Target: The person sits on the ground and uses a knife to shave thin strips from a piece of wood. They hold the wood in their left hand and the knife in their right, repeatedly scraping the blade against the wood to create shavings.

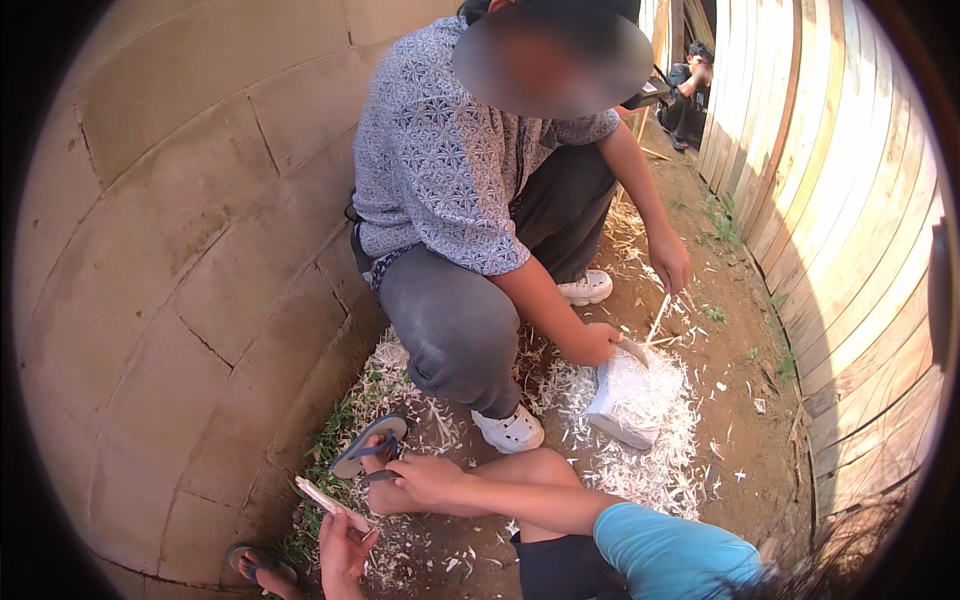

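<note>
At the bottom, my left hand [345, 550] is closed around a pale, split piece of wood [322, 496], which points up and to the left. My right hand [428, 479] grips what looks like a knife [381, 477]; only a short dark part of it shows beside my fingers. Its tip is a little above the wood and apart from it. My right arm, in a blue sleeve [670, 545], reaches across my bent knee. My sandalled foot [375, 448] lies just beyond the knife.
Opposite squats a person [440, 160] in a patterned shirt, holding a knife [632, 350] and a thin stick [657, 318] over a pale block [622, 428]. Shavings [675, 470] cover the ground. A block wall [180, 280] stands left, a plank fence [830, 230] right; another person [688, 95] sits far back.
</note>
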The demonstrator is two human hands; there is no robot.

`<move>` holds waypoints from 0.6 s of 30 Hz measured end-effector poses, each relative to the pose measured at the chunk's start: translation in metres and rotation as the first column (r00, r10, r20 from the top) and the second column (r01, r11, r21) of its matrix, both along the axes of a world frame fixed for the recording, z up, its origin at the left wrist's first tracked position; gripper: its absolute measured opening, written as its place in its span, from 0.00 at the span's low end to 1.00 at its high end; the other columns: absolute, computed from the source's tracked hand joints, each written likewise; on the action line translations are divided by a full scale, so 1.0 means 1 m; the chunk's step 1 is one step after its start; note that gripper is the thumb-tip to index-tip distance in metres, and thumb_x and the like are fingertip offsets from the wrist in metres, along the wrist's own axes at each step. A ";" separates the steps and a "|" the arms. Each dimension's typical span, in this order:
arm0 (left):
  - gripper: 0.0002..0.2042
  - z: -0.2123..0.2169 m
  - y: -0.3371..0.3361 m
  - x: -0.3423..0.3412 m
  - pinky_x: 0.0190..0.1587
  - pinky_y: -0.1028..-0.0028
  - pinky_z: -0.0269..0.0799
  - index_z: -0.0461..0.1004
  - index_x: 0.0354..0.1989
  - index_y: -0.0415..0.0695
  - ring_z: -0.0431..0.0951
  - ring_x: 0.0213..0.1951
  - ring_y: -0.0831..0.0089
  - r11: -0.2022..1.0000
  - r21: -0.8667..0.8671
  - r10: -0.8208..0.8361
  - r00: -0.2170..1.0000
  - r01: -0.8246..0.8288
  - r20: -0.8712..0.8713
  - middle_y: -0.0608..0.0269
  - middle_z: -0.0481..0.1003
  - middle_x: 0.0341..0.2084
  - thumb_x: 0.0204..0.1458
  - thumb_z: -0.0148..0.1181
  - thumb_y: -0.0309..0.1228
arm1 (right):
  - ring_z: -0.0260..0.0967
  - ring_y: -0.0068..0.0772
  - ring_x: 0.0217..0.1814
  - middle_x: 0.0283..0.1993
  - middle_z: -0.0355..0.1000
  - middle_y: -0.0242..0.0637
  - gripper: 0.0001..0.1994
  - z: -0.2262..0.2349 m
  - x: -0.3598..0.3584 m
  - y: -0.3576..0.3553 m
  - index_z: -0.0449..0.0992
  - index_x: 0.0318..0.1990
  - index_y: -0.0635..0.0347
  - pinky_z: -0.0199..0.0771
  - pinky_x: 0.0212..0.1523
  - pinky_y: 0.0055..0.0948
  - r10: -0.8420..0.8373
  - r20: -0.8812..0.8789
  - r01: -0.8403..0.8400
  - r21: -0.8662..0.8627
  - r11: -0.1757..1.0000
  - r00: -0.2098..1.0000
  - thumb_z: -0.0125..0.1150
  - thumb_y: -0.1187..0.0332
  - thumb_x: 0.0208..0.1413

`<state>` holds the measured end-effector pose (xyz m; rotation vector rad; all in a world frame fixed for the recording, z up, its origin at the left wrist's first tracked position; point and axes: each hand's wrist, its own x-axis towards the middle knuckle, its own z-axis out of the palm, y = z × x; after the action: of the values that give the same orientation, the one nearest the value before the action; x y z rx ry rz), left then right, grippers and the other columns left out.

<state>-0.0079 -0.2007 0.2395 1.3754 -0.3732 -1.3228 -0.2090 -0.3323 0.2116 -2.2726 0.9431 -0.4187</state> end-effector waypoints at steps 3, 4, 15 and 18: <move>0.11 0.002 -0.016 0.011 0.34 0.67 0.78 0.62 0.40 0.46 0.77 0.34 0.69 0.991 0.096 -0.101 0.990 0.091 0.103 0.63 0.71 0.30 0.62 0.49 0.41 | 0.72 0.54 0.45 0.45 0.70 0.48 0.16 -0.011 0.013 -0.004 0.68 0.53 0.51 0.72 0.45 0.48 -0.049 0.040 0.046 0.059 0.997 0.998 0.50 0.61 0.58; 0.11 -0.001 -0.018 0.018 0.35 0.65 0.78 0.62 0.40 0.46 0.77 0.33 0.68 0.993 0.069 -0.103 0.989 0.096 0.107 0.63 0.71 0.30 0.62 0.49 0.41 | 0.71 0.54 0.46 0.45 0.71 0.47 0.16 -0.015 0.020 -0.002 0.69 0.53 0.51 0.72 0.46 0.47 -0.057 0.042 0.053 0.082 0.995 0.998 0.50 0.61 0.59; 0.11 -0.009 -0.020 0.022 0.27 0.79 0.69 0.61 0.39 0.43 0.70 0.25 0.79 0.999 -0.014 0.036 0.999 -0.036 -0.019 0.66 0.70 0.27 0.60 0.54 0.35 | 0.69 0.54 0.52 0.52 0.69 0.50 0.22 -0.055 0.056 -0.019 0.63 0.60 0.56 0.69 0.50 0.44 -0.127 0.129 0.123 0.039 0.992 0.984 0.52 0.67 0.58; 0.10 -0.008 -0.015 0.028 0.24 0.82 0.62 0.61 0.40 0.44 0.64 0.23 0.83 0.996 -0.020 0.086 0.995 -0.087 -0.051 0.71 0.65 0.25 0.61 0.52 0.37 | 0.68 0.55 0.53 0.52 0.69 0.50 0.22 -0.052 0.061 -0.018 0.62 0.61 0.55 0.69 0.51 0.43 -0.128 0.134 0.108 0.146 0.983 0.983 0.51 0.71 0.58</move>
<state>0.0202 -0.2161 0.2316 1.3231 -0.2906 -1.2758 -0.1483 -0.3503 0.1601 -2.0397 1.0045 -0.5431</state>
